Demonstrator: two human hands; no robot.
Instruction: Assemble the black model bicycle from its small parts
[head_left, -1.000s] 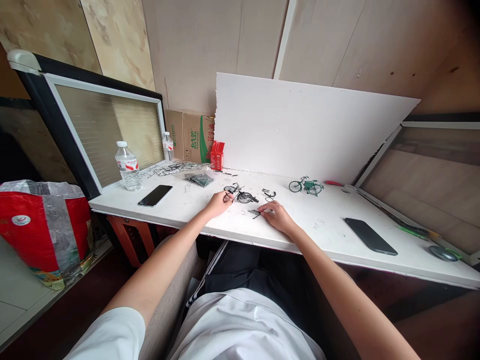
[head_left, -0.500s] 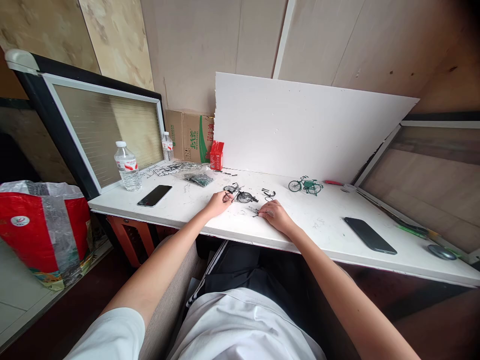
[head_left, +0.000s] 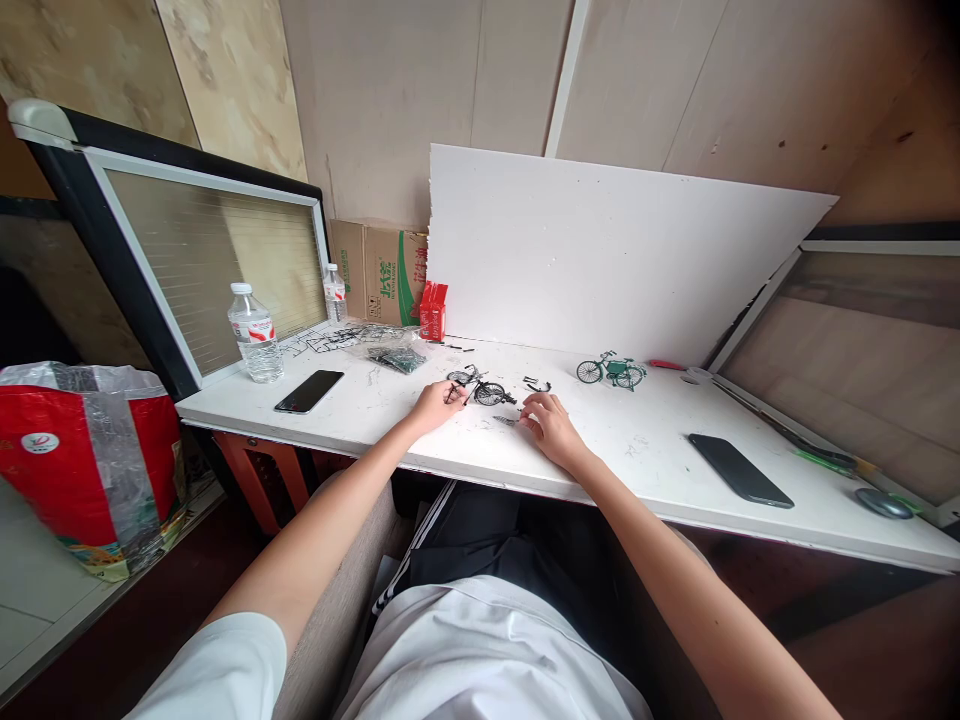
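My left hand [head_left: 435, 407] is closed in a pinch on the black model bicycle [head_left: 491, 394], at its near left end. The bicycle leans low over the white table, both spoked wheels showing. To its right, my right hand [head_left: 550, 425] rests on the tabletop, thumb and fingers slightly apart. A small grey, rack-like piece [head_left: 504, 420] lies just left of those fingertips. Small black parts [head_left: 537, 385] lie just beyond them, partly hidden by the hand. Farther right stands a green model bicycle [head_left: 611, 372].
A phone [head_left: 309, 391] and a water bottle [head_left: 255, 335] are at the left. Behind are a bag of small parts [head_left: 397, 357], black part frames [head_left: 322, 338] and a red box [head_left: 433, 312]. Another phone [head_left: 740, 470] and a mouse [head_left: 883, 503] lie right. A white board [head_left: 600, 260] leans behind.
My right hand has let go of the small grey piece, which now lies on the table. Its fingers have lifted and shifted slightly away from me. My left hand stays nearly still.
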